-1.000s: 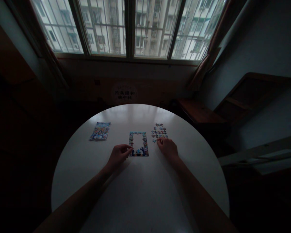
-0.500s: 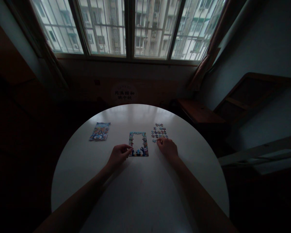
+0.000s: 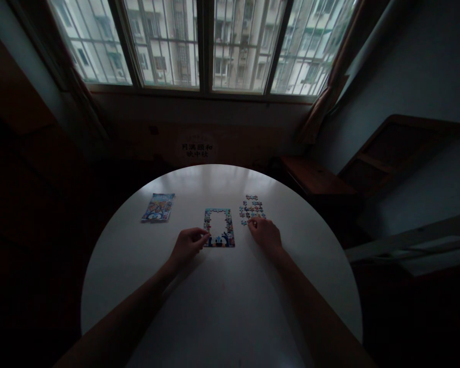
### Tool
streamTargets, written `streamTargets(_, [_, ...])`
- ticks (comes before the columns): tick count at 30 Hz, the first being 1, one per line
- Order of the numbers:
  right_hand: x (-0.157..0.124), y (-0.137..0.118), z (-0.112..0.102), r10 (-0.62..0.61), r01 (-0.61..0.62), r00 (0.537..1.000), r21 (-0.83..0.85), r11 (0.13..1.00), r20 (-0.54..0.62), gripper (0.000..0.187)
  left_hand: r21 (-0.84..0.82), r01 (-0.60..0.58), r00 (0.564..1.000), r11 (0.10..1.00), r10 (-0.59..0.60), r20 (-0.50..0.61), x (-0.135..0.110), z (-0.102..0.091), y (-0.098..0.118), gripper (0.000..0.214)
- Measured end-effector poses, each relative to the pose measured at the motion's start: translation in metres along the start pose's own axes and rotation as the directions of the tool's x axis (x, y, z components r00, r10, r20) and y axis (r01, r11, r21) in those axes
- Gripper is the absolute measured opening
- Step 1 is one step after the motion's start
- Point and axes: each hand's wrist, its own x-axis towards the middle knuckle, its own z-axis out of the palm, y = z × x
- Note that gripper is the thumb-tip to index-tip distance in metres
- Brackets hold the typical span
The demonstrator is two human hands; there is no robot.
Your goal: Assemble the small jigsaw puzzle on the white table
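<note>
A small jigsaw puzzle (image 3: 229, 239) lies flat on the white round table, its border joined around a bare white middle, with a dark blue figure along the bottom. My left hand (image 3: 187, 246) is at its left edge, fingertips pinched together over the border; whether anything is between them is hidden. To the right, several loose puzzle pieces (image 3: 254, 208) lie spread in a group. At the near side of that group my right hand (image 3: 266, 235) is closed, thumb and forefinger pinching what looks like a puzzle piece (image 3: 249, 222).
A colourful printed packet (image 3: 158, 207) lies on the left of the table (image 3: 214, 317). Beyond the table's far edge is a barred window (image 3: 237, 46). A brown wooden bench or low cabinet (image 3: 316, 176) stands behind at the right.
</note>
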Motion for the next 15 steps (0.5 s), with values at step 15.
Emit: streamTargets(15, [0.038,0.003,-0.033,-0.128,0.121,0.992,0.417,0.901,-0.011,0.024,0.031,-0.019,1.000,0.999,0.019,0.001,0.001,-0.001,0.000,0.034])
